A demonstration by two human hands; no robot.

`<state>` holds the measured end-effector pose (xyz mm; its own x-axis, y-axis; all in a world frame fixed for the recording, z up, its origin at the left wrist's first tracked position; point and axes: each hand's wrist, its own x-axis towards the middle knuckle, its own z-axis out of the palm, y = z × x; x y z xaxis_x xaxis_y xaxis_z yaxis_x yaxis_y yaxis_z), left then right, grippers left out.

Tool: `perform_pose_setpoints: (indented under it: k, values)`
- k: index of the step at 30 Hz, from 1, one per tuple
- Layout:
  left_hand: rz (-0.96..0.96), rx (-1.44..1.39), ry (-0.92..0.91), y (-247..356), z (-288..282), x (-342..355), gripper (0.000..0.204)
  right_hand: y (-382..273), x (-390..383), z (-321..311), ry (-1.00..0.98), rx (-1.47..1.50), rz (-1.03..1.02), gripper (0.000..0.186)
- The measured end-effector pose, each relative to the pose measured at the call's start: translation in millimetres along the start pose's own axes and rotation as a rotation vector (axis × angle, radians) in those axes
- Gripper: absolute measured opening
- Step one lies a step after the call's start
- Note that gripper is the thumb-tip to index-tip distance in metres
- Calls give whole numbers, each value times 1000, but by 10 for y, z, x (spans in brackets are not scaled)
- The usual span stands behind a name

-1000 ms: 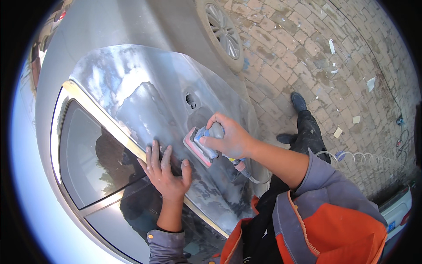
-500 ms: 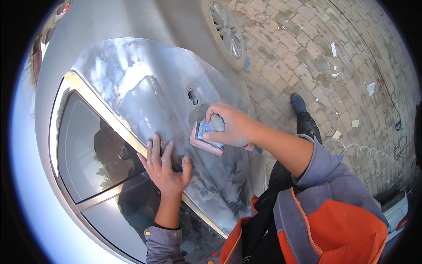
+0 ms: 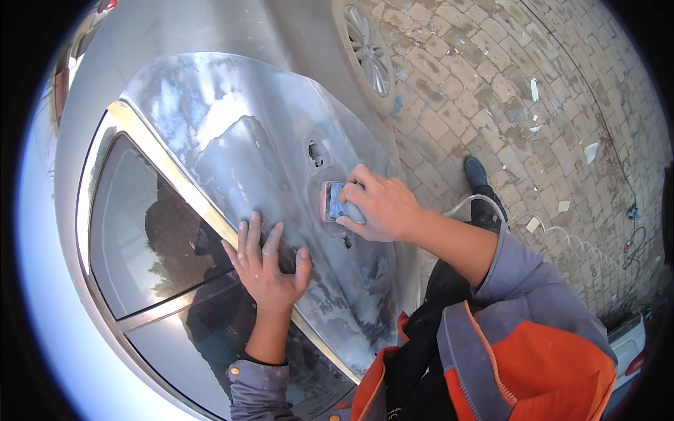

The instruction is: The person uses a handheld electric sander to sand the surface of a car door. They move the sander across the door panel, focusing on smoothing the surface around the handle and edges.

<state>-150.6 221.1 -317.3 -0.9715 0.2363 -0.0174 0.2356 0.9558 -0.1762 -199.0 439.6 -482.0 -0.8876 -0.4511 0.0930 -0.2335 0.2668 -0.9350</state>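
My right hand [image 3: 379,207] is wrapped round a small blue-and-grey sander with a pink pad [image 3: 331,201], held against the car door [image 3: 225,154] between two handle openings [image 3: 316,153]. A pale hose [image 3: 467,204] runs behind my wrist. The door is dull grey with cloudy, scuffed patches and darker blotches. My left hand [image 3: 270,270] lies open, fingers spread, on the door panel beside the yellowish masked strip [image 3: 175,179] along the window [image 3: 168,224], whose glass reflects a dark silhouette and trees.
The car's wheel [image 3: 365,49] is above right. Brick paving [image 3: 491,91] with scraps [image 3: 591,152], cables [image 3: 634,245] and a coiled hose [image 3: 576,240] lies to the right. My foot [image 3: 474,172] stands there. Part of a white car [image 3: 625,344] shows at lower right.
The sander has moved up and right along the door and turned more upright, uncovering the lower opening. My left hand stays on the panel. The view has shifted slightly.
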Motion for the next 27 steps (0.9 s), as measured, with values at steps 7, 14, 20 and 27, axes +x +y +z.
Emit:
perform_pose_setpoints:
  k: [7,14,20,27]
  values:
    - [5,-14,11,-17,27,-3,54,189,-10,-32,-93,-246,-174,35]
    - [-3,-11,-1,-12,11,-6,53,222,69,-87,-40,-282,-272,33]
    - [-5,-11,-10,-14,5,-6,53,235,147,-40,51,-229,-401,31]
    - [-8,-3,-17,-12,5,-4,53,353,228,-84,61,-294,-622,20]
